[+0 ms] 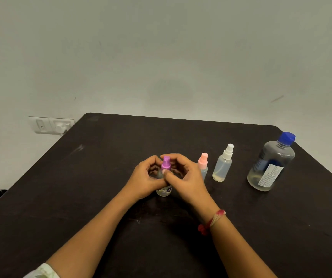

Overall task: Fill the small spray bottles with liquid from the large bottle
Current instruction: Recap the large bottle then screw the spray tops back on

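Purple bottle, capped, gripped by left hand and right hand; pink bottle, white bottle, large bottle stand unopened at three o'clock

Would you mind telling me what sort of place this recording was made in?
Probably a plain indoor room, home or office: a dark table standing by a bare pale wall, with a switch-and-socket plate on it.
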`<action>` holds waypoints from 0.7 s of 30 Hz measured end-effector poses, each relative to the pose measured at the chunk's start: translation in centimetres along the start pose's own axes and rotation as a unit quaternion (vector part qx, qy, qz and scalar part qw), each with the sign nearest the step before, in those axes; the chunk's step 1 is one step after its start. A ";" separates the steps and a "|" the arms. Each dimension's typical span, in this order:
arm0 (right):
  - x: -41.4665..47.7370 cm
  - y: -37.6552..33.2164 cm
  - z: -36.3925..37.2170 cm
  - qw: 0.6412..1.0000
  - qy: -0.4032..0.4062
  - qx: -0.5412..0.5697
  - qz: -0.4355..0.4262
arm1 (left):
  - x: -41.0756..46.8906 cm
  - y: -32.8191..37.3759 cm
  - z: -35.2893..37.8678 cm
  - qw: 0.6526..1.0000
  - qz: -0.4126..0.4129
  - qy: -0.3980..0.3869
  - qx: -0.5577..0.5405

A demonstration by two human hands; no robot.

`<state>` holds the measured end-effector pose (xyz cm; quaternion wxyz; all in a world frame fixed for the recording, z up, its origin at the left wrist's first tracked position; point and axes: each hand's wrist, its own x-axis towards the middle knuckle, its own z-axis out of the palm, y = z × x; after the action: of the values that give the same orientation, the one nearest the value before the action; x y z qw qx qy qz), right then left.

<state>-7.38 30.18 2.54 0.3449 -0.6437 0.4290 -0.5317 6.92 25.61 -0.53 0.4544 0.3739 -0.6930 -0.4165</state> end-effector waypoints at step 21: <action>0.0 0.2 0.1 1.000 0.007 0.020 0.009 | 0.0 0.1 0.0 1.000 0.001 0.005 0.006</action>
<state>-7.30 30.11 2.38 0.3598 -0.6288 0.4263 -0.5417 6.85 25.64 -0.42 0.4556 0.3780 -0.6939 -0.4099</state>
